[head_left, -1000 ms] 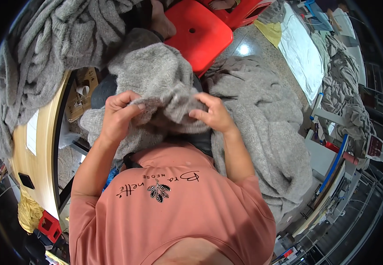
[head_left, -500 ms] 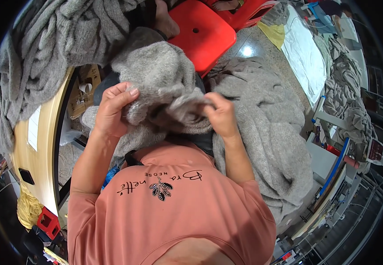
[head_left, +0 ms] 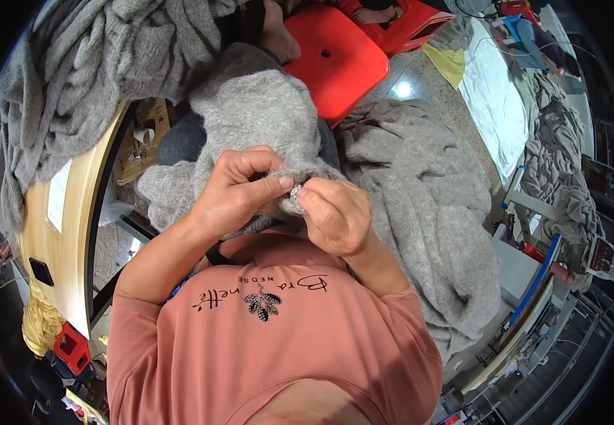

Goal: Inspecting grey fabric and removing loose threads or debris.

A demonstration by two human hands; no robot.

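A fuzzy grey knit garment [head_left: 254,110] lies bunched over my lap. Its near edge is pinched between the thumb and fingers of my left hand [head_left: 243,188]. Close beside it, almost fingertip to fingertip, my right hand [head_left: 336,214] grips the same edge. A small pale, whitish bit [head_left: 295,191] shows at the fabric between the two thumbs; it is too small to name. Both hands are closed, and the fabric inside the fingers is mostly hidden.
A large heap of grey knitwear [head_left: 427,212] sits on my right. More grey knitwear [head_left: 130,53] hangs over the wooden table [head_left: 80,212] on the left, which carries a phone [head_left: 41,271]. Ahead stands a red stool [head_left: 339,60], with another person's bare foot [head_left: 280,39] beside it.
My hands were apart, holding the garment spread with its opening showing. They have come together over its near edge, the left moving right and the right moving slightly left and down.
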